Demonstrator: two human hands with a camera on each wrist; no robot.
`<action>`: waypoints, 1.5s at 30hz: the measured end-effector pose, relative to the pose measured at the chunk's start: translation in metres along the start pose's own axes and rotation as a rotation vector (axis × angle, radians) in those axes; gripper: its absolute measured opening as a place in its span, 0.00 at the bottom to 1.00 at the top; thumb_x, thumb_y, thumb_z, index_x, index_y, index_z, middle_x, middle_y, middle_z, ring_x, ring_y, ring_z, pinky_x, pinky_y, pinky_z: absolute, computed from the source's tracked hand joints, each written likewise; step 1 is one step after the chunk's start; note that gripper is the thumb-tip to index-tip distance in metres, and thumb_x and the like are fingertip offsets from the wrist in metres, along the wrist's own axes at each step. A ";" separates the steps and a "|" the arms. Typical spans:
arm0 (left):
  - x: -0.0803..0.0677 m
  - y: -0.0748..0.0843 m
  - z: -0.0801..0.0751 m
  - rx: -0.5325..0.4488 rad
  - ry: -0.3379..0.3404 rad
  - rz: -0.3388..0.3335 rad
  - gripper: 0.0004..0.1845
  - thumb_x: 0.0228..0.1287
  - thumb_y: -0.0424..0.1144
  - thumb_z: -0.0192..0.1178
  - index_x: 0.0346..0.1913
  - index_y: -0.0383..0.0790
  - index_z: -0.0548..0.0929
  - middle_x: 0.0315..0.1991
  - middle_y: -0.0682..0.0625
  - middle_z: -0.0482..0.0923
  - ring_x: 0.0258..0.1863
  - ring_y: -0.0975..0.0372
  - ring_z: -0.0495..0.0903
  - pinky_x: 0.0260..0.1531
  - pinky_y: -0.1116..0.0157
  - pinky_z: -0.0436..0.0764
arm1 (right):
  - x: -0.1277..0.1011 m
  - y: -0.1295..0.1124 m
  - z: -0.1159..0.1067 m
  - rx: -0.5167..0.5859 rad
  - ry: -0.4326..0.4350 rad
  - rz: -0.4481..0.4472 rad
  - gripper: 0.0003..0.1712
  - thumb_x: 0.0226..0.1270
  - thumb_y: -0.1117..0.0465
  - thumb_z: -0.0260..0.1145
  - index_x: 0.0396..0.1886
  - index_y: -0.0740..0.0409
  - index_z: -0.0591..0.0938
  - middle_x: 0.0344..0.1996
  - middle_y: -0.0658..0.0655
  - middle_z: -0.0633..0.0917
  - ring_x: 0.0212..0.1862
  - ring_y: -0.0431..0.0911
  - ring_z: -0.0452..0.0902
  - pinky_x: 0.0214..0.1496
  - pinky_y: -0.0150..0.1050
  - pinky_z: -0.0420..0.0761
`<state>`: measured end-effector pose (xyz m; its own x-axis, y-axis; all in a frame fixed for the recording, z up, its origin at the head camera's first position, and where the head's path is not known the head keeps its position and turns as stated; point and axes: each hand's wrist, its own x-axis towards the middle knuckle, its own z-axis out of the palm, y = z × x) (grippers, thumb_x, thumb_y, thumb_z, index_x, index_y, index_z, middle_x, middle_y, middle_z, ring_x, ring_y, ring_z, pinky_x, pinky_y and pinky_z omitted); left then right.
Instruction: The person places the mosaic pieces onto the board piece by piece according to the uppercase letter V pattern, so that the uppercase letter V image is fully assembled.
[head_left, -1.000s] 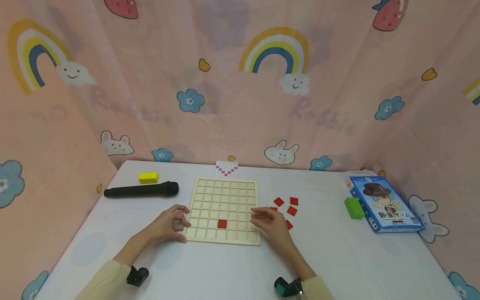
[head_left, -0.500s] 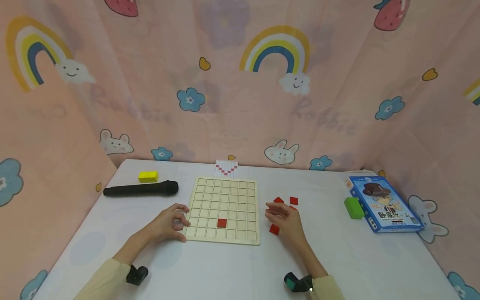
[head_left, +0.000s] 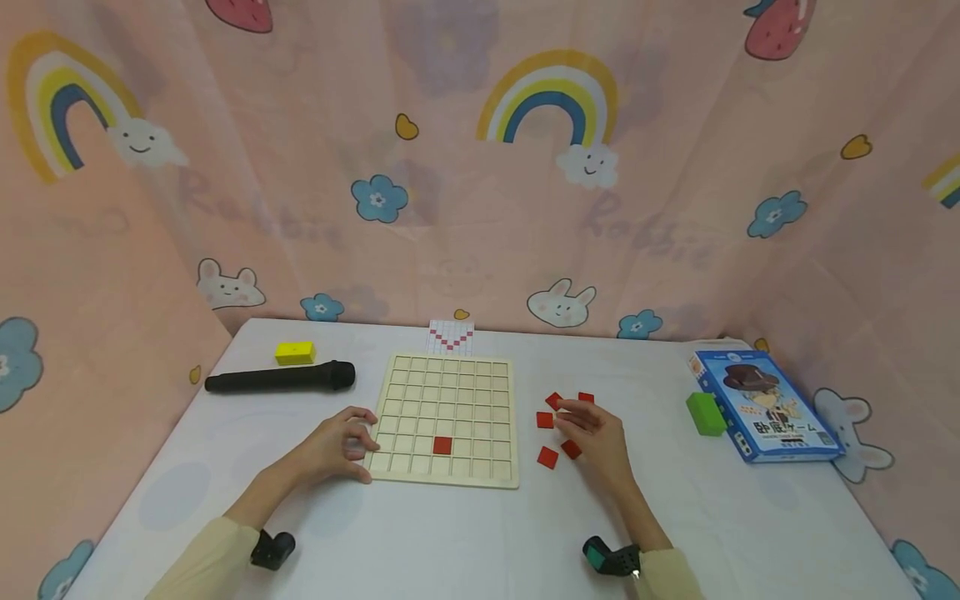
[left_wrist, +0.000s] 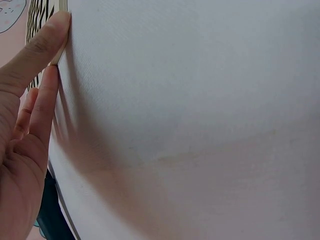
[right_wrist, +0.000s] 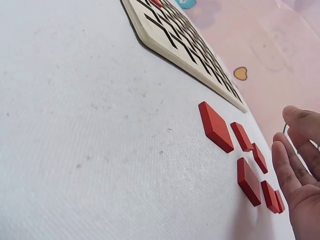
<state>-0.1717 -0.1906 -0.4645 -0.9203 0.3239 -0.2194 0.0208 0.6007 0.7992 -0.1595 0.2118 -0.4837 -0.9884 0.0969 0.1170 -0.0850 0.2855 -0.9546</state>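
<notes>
A pale wooden grid board (head_left: 448,382) lies in the middle of the white table, with one red square tile (head_left: 442,445) set in a cell near its front. My left hand (head_left: 347,442) rests at the board's front left corner, its fingertips (left_wrist: 59,27) touching the edge. Several loose red tiles (head_left: 547,457) lie right of the board; the right wrist view shows them as flat red tiles (right_wrist: 216,127). My right hand (head_left: 596,433) hovers over those tiles with its fingers relaxed and nothing visibly held.
A black microphone (head_left: 279,377) and a yellow block (head_left: 294,353) lie at the back left. A small pattern card (head_left: 451,336) sits behind the board. A green block (head_left: 706,414) and a blue game box (head_left: 763,405) stand at the right. Pink patterned cloth walls surround the table.
My right hand has drawn back from the board's right side to the loose red tiles, uncovering some of them. The left hand and the board have stayed put.
</notes>
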 end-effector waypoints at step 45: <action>0.001 -0.005 0.000 -0.004 -0.005 0.024 0.18 0.32 0.29 0.79 0.30 0.39 0.82 0.59 0.47 0.66 0.47 0.56 0.75 0.44 0.68 0.82 | 0.015 0.035 -0.041 -0.283 0.072 0.112 0.17 0.63 0.61 0.68 0.51 0.62 0.82 0.48 0.62 0.83 0.47 0.51 0.81 0.43 0.16 0.73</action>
<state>-0.1723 -0.1934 -0.4688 -0.9175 0.3418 -0.2034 0.0409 0.5898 0.8065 -0.1720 0.2624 -0.5042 -0.9773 0.2074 0.0441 0.0725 0.5225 -0.8495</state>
